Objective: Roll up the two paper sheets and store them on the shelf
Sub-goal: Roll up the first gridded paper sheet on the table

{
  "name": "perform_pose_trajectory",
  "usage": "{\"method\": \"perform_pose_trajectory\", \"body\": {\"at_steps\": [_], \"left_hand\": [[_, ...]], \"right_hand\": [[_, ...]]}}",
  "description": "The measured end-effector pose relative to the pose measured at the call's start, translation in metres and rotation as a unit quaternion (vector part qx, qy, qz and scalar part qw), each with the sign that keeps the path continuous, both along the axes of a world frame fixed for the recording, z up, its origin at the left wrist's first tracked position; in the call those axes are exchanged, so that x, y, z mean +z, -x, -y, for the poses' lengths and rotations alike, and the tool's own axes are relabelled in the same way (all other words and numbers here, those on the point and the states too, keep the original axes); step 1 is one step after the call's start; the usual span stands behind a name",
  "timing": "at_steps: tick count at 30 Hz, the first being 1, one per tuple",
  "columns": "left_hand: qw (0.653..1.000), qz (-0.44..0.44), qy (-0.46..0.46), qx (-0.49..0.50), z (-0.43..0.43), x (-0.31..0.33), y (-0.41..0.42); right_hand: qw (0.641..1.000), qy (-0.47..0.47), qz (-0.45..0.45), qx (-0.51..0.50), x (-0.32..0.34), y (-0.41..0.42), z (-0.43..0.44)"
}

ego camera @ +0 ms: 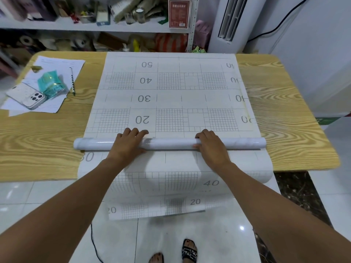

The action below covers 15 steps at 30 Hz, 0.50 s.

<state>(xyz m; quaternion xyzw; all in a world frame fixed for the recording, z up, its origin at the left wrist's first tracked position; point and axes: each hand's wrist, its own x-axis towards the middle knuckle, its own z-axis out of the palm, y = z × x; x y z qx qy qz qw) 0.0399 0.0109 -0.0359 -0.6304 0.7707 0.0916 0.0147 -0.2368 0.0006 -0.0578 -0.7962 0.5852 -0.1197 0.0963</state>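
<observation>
Step in hand: rolling the first sheet; judged about a quarter done, with nothing stored yet.
Left hand [129,143]: fingers close together, curled over the top of the roll [171,144], tips down on its far side.
Right hand [211,147]: fingers curled over the roll, thumb on its near side, clasping it.
Roll: under both sets of fingers and spanning the gap between them. Its ends run well outboard of the fingers and are unsupported.
Flat sheet [171,82]: lies beyond the fingertips on the table [47,141], not yet rolled.
Hanging sheet [171,185]: on the wrist side of the fingers, draped over the near table edge toward the floor.
Shelf [85,25]: far beyond the fingertips, already crowded.
Fault, skew: one hand advancing faster would cone the roll and telescope its ends.
Fault, slack: light finger pressure would leave loose ends outboard.
Fault, crease: hard pressure under the fingers would flatten the tube.
Fault, slip: the draped weight may pull the hanging sheet off the table.
</observation>
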Motion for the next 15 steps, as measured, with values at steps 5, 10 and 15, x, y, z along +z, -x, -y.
{"method": "perform_pose_trajectory", "body": {"at_steps": [5, 10, 15], "left_hand": [[0.999, -0.033, -0.014, -0.001, -0.0014, -0.0023, -0.0039], [0.998, -0.053, -0.022, -0.002, -0.0024, -0.0012, -0.0066], [0.998, -0.055, -0.014, -0.016, -0.0051, -0.0012, -0.0094]], "right_hand": [[0.999, 0.003, -0.035, 0.007, -0.0001, 0.0035, 0.0007], [0.999, -0.040, 0.011, 0.005, 0.0048, -0.0002, -0.0049], [0.999, -0.038, -0.008, 0.004, 0.0006, -0.0026, -0.0052]]}}
